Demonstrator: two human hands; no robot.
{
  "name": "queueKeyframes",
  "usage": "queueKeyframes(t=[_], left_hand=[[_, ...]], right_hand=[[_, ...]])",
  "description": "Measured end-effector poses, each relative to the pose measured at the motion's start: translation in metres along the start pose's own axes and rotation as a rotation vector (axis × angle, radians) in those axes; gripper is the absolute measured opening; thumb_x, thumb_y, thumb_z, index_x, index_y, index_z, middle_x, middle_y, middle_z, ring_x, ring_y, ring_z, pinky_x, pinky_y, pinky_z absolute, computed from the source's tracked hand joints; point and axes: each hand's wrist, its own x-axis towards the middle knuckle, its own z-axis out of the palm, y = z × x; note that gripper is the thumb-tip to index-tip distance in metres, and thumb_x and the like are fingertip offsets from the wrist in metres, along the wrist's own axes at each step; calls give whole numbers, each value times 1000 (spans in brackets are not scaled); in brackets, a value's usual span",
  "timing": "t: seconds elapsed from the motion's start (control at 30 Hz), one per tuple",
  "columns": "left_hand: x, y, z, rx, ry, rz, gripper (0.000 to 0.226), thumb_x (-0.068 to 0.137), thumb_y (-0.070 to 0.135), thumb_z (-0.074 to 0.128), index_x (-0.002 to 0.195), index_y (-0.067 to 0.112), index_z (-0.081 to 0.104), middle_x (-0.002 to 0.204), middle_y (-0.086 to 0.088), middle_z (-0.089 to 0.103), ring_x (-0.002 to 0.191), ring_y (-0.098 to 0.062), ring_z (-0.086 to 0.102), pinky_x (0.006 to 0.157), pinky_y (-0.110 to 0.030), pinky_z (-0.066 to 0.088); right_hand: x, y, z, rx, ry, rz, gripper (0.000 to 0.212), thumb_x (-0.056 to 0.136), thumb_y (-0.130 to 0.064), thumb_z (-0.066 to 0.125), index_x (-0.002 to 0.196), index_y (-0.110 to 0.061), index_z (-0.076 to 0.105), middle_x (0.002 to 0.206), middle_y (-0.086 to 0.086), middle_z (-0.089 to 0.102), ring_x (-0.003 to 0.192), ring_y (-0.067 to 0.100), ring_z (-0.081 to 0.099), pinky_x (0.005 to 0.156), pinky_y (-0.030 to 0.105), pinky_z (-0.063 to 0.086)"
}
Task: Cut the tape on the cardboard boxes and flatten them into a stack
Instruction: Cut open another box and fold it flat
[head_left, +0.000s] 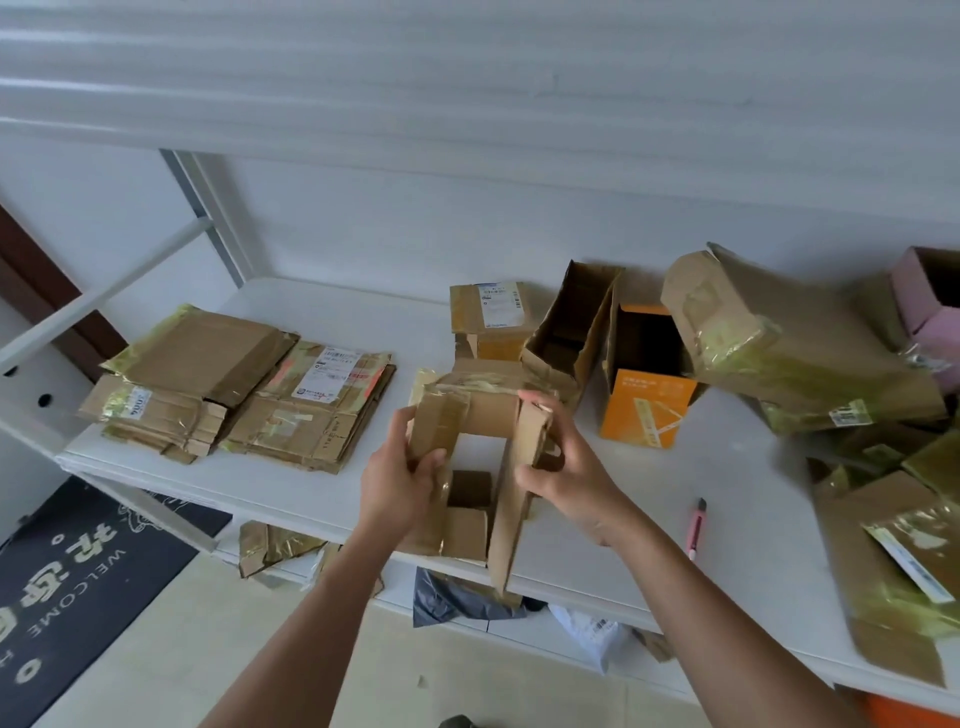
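Observation:
I hold a small brown cardboard box (488, 415) open at both ends above the white shelf (322, 499), so the shelf shows through it. My left hand (400, 478) grips its left wall, thumb on the outside. My right hand (561, 467) grips its right wall and flap. Loose flaps hang down toward the shelf's front edge. Two piles of flattened boxes (239, 384) lie at the left. A pink utility knife (696, 530) rests on the shelf to the right of my right arm.
Behind stand a taped box with a label (491, 317), an open brown box (571, 327) and an open orange box (647, 400). Large taped boxes (800, 338) crowd the right side. Cardboard scraps and bags sit on the lower shelf (467, 597). A dark doormat (78, 571) covers the floor at left.

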Motion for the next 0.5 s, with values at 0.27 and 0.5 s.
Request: queueKeyframes(t=[0.27, 0.5], left_hand=[[-1, -1, 1, 11, -23, 48, 53, 91, 21, 68, 137, 26, 41, 76, 13, 64, 68, -10, 62, 63, -28, 48], [-7, 1, 8, 15, -11, 65, 56, 93, 17, 65, 140, 23, 36, 69, 13, 58, 61, -4, 55, 55, -22, 38]], right_hand=[[-1, 13, -23, -314, 249, -109, 98, 78, -1, 80, 140, -50, 22, 153, -5, 31, 138, 12, 37, 105, 26, 41], [22, 2, 6, -954, 6, -373, 104, 77, 16, 55, 157, -28, 5, 163, -5, 7, 151, 15, -15, 120, 36, -15]])
